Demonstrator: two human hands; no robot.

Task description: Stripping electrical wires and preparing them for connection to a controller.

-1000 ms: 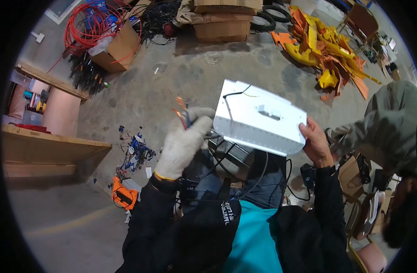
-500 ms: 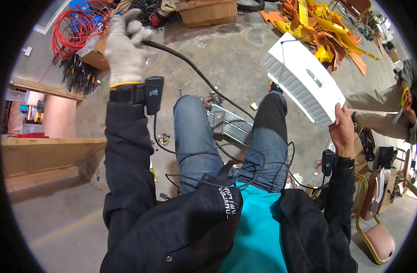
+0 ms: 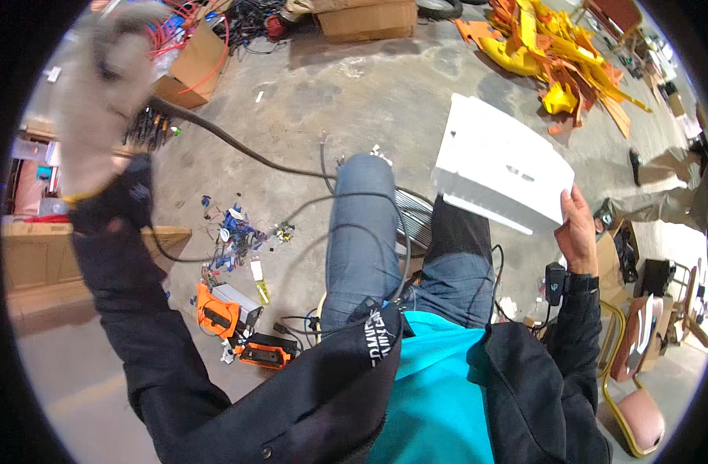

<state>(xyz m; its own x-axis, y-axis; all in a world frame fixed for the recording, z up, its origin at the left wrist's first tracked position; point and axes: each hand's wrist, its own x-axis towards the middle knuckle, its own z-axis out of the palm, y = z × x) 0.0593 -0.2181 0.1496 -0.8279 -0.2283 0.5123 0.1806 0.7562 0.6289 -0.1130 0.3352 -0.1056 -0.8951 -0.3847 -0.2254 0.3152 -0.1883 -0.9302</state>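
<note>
Squeezing a white casing [image 3: 508, 158] at 2 o'clock, a bare right hand [image 3: 578, 232] is gripping its near corner at 3 o'clock, presumably because the thin edge is giving the fingers purchase while leaving the broad face clear. At 10 o'clock, a gloved left hand [image 3: 107, 100] is apparently closing round a thick black cable [image 3: 234, 143], probably lifting the slack off the floor; motion blur is hiding the exact finger positions. Near centre, the wearer's legs [image 3: 362, 232] are partly covering a finned metal unit [image 3: 417, 222], while the frame's 3 o'clock edge is cropping a bystander [image 3: 655, 205].
</note>
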